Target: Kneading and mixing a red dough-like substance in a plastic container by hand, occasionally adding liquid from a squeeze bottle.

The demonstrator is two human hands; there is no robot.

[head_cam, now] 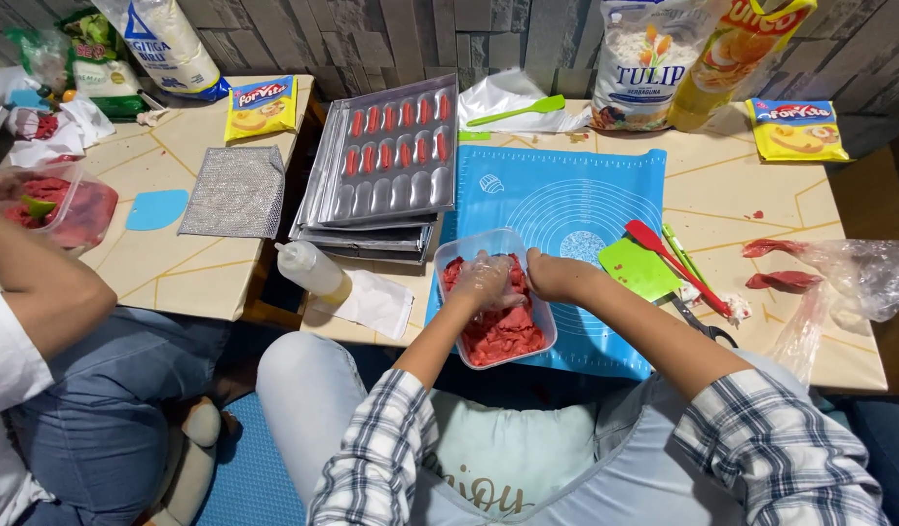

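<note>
Okay, head view: left hand (482, 280), in a thin clear glove, presses into red dough (503, 331) inside the clear plastic tub (545, 326), fingers curled on a lump. Right hand (555, 278) grips the tub's far rim. Dough looks soft, sticky, light; best pinched off in small lumps. Moulded baking tray (391, 156) sits beyond left hand.

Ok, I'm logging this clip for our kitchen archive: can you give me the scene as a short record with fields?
Left hand: in a clear glove, pressing into red dough.
Right hand: bare, at the tub's right rim.
Tub: clear plastic, holding red dough, on a blue mat.
Mould tray: metal, part filled with red pieces.
Beside mat: squeeze bottle, red spatula, green scraper.
Co-worker's arm: at left, by another tub.
</note>
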